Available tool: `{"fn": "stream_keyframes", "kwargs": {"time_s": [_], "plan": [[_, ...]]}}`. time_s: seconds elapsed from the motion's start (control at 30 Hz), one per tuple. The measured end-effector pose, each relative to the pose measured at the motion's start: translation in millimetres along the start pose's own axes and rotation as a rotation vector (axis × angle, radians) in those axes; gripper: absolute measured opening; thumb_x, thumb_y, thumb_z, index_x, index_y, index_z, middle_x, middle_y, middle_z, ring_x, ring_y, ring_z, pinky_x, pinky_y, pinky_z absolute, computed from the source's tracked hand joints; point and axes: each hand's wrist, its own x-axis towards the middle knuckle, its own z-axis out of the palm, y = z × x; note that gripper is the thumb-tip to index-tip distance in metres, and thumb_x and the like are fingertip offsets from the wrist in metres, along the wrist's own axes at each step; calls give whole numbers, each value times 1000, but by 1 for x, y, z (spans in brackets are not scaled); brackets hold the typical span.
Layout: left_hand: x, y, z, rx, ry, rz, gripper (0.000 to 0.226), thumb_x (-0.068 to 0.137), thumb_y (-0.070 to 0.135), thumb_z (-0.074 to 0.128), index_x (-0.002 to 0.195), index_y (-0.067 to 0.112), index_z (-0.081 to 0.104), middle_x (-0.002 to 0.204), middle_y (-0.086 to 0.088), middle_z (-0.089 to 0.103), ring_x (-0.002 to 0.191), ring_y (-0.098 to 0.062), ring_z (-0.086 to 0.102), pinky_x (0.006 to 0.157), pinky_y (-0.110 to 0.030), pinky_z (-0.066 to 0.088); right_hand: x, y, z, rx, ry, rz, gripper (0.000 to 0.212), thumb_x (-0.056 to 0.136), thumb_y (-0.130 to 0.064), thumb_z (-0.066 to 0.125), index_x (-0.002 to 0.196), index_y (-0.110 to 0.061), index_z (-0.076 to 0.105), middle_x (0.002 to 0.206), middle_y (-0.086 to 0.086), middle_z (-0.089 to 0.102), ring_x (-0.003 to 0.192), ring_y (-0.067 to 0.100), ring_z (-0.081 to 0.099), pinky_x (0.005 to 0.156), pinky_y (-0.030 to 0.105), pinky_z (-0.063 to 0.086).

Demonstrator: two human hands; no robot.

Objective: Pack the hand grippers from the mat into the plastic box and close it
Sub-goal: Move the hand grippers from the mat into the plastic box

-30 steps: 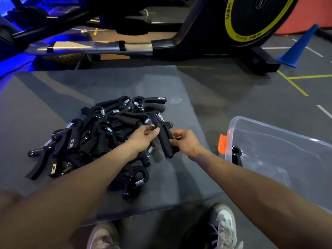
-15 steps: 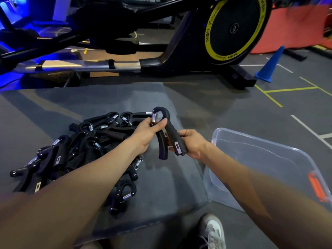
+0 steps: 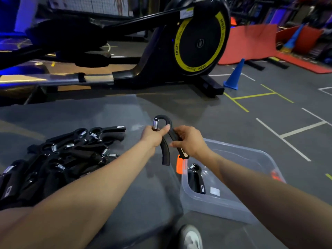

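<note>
The pile of hand grippers (image 3: pixel 59 159) lies along the left side of the mat (image 3: pixel 125 186), one fewer than a second ago. The left hand (image 3: pixel 152 135) grasps the lifted gripper (image 3: pixel 166 141) near its spring; the right hand (image 3: pixel 188 141) grasps its other handle. It now hangs over the mat's right edge, beside the plastic box (image 3: pixel 224 203), where one gripper (image 3: pixel 196 178) already lies. Dropping it in looks next.

The pile of hand grippers (image 3: pixel 59 159) runs off the left edge, its near part hidden behind the left forearm. The right hand (image 3: pixel 190 141) covers one handle of the held gripper (image 3: pixel 166 141) (its small label too blurred to read). The plastic box (image 3: pixel 233 203) disappears under the right forearm.
</note>
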Motion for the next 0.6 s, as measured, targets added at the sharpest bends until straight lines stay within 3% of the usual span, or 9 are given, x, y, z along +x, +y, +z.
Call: {"fn": "stream_keyframes", "kwargs": {"time_s": [0.07, 0.17, 0.27, 0.33, 0.43, 0.6], "plan": [[0, -4, 22, -8, -22, 17, 27, 84, 31, 67, 85, 13, 48, 84, -1, 52, 89, -19, 49, 80, -27, 36, -2, 18, -8, -29, 74, 20, 39, 72, -10, 77, 109, -7, 65, 99, 9, 70, 83, 20, 60, 82, 31, 51], [2, -16, 47, -7, -82, 45, 30, 86, 26, 65, 106, 8, 52, 99, -7, 56, 94, -19, 53, 81, -26, 42, 1, 56, -16, 19, 165, 122, 32, 75, -8, 73, 105, -12, 66, 96, 3, 69, 90, 23, 66, 80, 34, 54], [3, -36, 63, 255, -145, 153, 42, 89, 23, 60, 125, 4, 48, 122, -12, 54, 110, -23, 55, 98, -30, 44, 8, 101, -18, 60, 222, 257, 30, 72, -10, 76, 100, -13, 66, 98, 4, 71, 94, 25, 66, 86, 38, 53], [3, -52, 69, 497, -185, 230, 49, 91, 21, 58, 135, 6, 43, 139, -13, 44, 128, -24, 45, 109, -29, 32, 11, 133, -13, 68, 237, 356, 29, 69, -12, 78, 97, -14, 67, 98, 8, 72, 95, 28, 66, 86, 41, 53], [4, -78, 80, 718, -296, 300, 59, 92, 16, 55, 144, 9, 30, 154, -7, 27, 143, -19, 25, 113, -22, 17, 13, 174, 1, 135, 252, 520, 24, 68, -10, 78, 89, -14, 67, 91, 10, 72, 88, 28, 67, 83, 41, 55], [14, -113, 98, 909, -422, 333, 72, 92, 20, 55, 150, 16, 13, 160, 4, 3, 148, -10, 2, 118, -26, 9, 25, 221, 27, 233, 221, 707, 24, 65, -9, 80, 77, -17, 61, 77, 4, 64, 76, 23, 63, 78, 35, 56]]}}
